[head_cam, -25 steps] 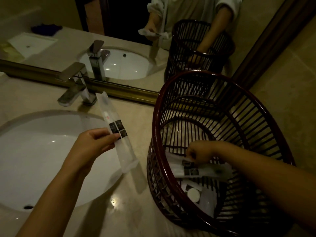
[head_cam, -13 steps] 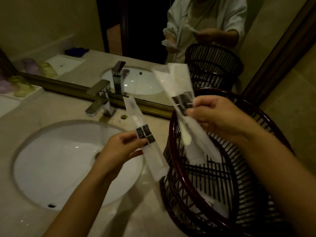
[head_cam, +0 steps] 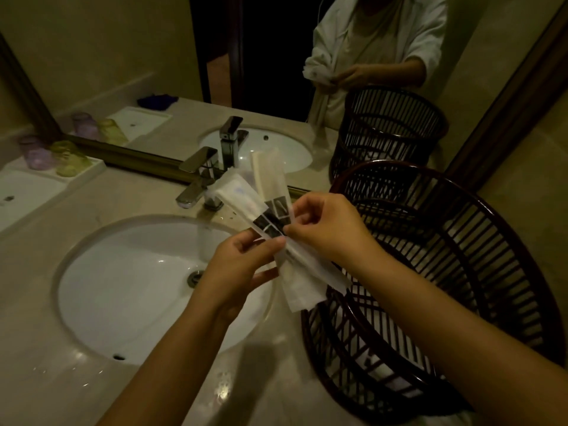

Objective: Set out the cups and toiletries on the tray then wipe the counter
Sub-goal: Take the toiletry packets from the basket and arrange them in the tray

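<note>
Gathering two toiletry packets (head_cam: 270, 216) between both hands (head_cam: 242, 265) (head_cam: 325, 229), pinched together above the sink (head_cam: 123, 287); next, probably carrying them left to the far tray (head_cam: 92, 167).

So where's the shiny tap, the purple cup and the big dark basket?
Shiny metal tap (head_cam: 199, 173), head view, on its flat handle.
Purple plastic cup (head_cam: 38, 157), head view, on its side.
Dark slatted wooden basket (head_cam: 479, 216), head view, on its rim.

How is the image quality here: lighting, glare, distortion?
Head view: dim, warm light; specular glints on the wet counter and sink; wide-angle bending at the mirror frame; cups murky at far left; packets legible, print unreadable.
</note>
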A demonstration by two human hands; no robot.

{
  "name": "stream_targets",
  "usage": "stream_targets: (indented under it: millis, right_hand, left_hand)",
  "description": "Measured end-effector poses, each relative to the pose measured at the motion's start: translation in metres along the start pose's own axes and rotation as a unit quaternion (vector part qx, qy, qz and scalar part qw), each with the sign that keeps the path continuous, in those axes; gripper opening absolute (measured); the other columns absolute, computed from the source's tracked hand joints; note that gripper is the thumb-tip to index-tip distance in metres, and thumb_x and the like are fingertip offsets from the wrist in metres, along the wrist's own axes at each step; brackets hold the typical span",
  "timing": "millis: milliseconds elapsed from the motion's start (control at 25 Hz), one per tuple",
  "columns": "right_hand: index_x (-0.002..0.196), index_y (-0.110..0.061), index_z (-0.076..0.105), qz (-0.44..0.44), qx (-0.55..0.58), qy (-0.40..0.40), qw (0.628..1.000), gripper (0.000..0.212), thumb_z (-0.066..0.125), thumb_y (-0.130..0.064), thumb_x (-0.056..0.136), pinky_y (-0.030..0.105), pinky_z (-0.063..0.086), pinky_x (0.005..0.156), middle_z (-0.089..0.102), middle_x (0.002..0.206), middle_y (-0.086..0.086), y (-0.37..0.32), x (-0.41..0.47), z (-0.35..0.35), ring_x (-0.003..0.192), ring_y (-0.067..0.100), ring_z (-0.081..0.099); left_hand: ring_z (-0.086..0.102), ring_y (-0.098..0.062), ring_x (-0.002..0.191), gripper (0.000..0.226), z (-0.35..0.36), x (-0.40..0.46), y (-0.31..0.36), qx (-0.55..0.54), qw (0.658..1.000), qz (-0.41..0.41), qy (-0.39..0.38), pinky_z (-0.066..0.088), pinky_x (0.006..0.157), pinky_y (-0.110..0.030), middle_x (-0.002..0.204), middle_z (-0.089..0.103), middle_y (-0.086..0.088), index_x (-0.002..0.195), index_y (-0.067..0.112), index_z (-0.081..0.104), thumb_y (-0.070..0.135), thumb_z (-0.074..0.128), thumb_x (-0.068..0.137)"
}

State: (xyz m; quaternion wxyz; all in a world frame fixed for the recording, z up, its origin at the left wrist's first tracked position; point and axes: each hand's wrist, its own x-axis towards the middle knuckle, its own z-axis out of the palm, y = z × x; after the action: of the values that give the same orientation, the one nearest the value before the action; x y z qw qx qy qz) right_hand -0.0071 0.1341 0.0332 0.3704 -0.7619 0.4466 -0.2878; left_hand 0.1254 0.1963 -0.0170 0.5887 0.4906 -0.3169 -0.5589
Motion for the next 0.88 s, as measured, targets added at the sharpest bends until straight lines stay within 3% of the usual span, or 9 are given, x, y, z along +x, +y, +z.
stream_targets:
  millis: [200,360,440,520,560,640,720,800,880]
  right_hand:
    - [0.084,-0.015,0.064,-0.002,0.026,-0.020,0.999,0.014,0.073,-0.010,0.074,0.023,0.056,0.065,0.065,0.071,-0.001,-0.001,0.006,-0.003,0.067,0.009,0.065]
    - [0.090,-0.025,0.061,0.009,0.087,-0.027,0.996,0.015,0.068,-0.020,0.078,0.012,0.051,0.053,0.067,0.077,-0.005,0.010,0.017,-0.030,0.065,0.002,0.066]
    - [0.085,-0.029,0.063,0.043,0.037,-0.039,0.998,0.009,0.066,-0.023,0.079,0.012,0.050,0.054,0.068,0.078,-0.005,0.034,0.025,-0.062,0.066,0.000,0.066]
    - [0.081,-0.027,0.067,0.102,-0.088,-0.125,0.983,0.006,0.069,-0.023,0.077,0.020,0.053,0.064,0.069,0.081,-0.004,0.073,0.027,-0.090,0.073,0.003,0.066]
    - [0.083,-0.026,0.068,0.131,-0.166,-0.202,0.956,0.007,0.070,-0.023,0.077,0.023,0.053,0.071,0.069,0.085,-0.004,0.096,0.025,-0.097,0.079,0.007,0.065]
    - [0.094,-0.023,0.067,0.172,-0.286,-0.375,0.865,0.017,0.071,-0.024,0.077,0.021,0.050,0.077,0.066,0.090,-0.006,0.142,0.012,-0.091,0.086,0.011,0.062]
    - [0.104,-0.019,0.065,0.217,-0.321,-0.492,0.780,0.028,0.071,-0.026,0.077,0.020,0.049,0.077,0.059,0.086,-0.012,0.177,-0.004,-0.072,0.087,0.010,0.057]
    - [0.105,-0.014,0.064,0.256,-0.335,-0.537,0.731,0.036,0.073,-0.030,0.075,0.029,0.051,0.085,0.057,0.088,-0.010,0.202,-0.016,-0.054,0.092,0.016,0.057]
    - [0.094,-0.011,0.062,0.269,-0.355,-0.547,0.709,0.037,0.074,-0.038,0.072,0.029,0.051,0.080,0.055,0.081,-0.008,0.216,-0.025,-0.042,0.086,0.015,0.055]
  left_hand:
    - [0.072,-0.015,0.075,0.013,0.003,0.004,0.003,-0.004,0.999,0.024,0.043,0.055,0.058,-0.021,0.076,0.076,0.001,0.089,0.012,0.067,0.005,0.063,0.078]
    - [0.072,-0.012,0.073,0.011,-0.011,0.011,0.017,0.010,0.998,0.039,0.052,0.055,0.057,-0.018,0.073,0.076,0.002,0.086,0.011,0.066,0.006,0.063,0.076]
    - [0.071,-0.011,0.067,0.009,-0.028,0.018,0.018,0.024,0.995,0.039,0.083,0.057,0.058,-0.021,0.066,0.075,0.004,0.082,0.011,0.065,0.004,0.061,0.079]
    - [0.069,-0.009,0.060,0.010,-0.047,0.026,0.011,0.045,0.991,0.032,0.124,0.057,0.063,-0.022,0.057,0.072,0.006,0.077,0.013,0.064,0.004,0.060,0.081]
    - [0.068,-0.007,0.058,0.012,-0.055,0.029,0.005,0.054,0.989,0.025,0.134,0.056,0.062,-0.020,0.055,0.071,0.007,0.076,0.014,0.064,0.005,0.060,0.082]
    - [0.066,-0.004,0.054,0.019,-0.065,0.037,-0.011,0.063,0.990,0.011,0.125,0.054,0.057,-0.016,0.056,0.072,0.006,0.069,0.014,0.070,0.007,0.060,0.083]
    - [0.068,-0.004,0.057,0.028,-0.067,0.046,-0.027,0.065,0.993,0.000,0.102,0.055,0.057,-0.016,0.060,0.073,0.007,0.064,0.022,0.075,0.008,0.059,0.082]
    - [0.071,-0.006,0.065,0.023,-0.067,0.055,-0.039,0.062,0.995,-0.008,0.081,0.056,0.057,-0.017,0.067,0.075,0.008,0.066,0.026,0.076,0.011,0.062,0.077]
    - [0.072,-0.008,0.072,0.011,-0.070,0.063,-0.048,0.061,0.995,-0.023,0.076,0.055,0.056,-0.016,0.074,0.076,0.008,0.074,0.023,0.075,0.021,0.067,0.066]
